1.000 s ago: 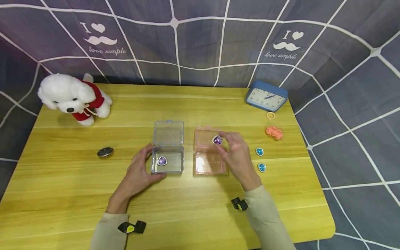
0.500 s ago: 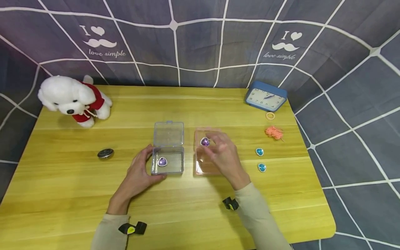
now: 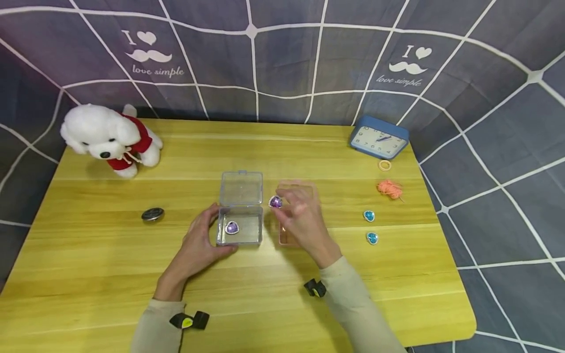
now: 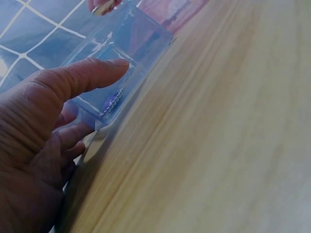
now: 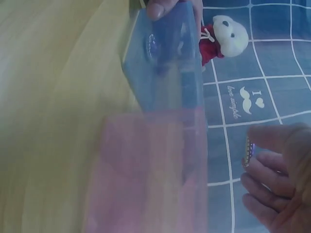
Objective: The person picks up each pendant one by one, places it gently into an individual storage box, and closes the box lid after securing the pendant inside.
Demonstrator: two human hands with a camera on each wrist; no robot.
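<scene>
My left hand (image 3: 198, 250) grips the near-left corner of a clear bluish plastic box (image 3: 250, 231), thumb along its front wall and fingers round the left side. The box's lid (image 3: 241, 188) is laid back open. Inside, at the left, lies a purple heart-shaped gem (image 3: 231, 227) with a beaded silver edge. A second purple heart gem (image 3: 275, 202) is pinched between thumb and fingertips of my right hand (image 3: 304, 218), raised between the two boxes. Beneath that hand sits an open pink plastic box (image 3: 286, 239), partly hidden by it. The right wrist view shows the pinched gem (image 5: 248, 150) edge-on.
Two blue heart gems (image 3: 370, 226) lie right of the boxes. Behind them are orange yarn (image 3: 390, 189), a small ring (image 3: 385, 165) and a blue clock (image 3: 379, 138). A dark oval object (image 3: 152, 214) and a white plush dog (image 3: 112, 139) are at the left.
My right hand has carried the pinched purple gem leftward across the pink box, toward the clear box. My left hand has stayed on the clear box. The head view has shifted slightly.
</scene>
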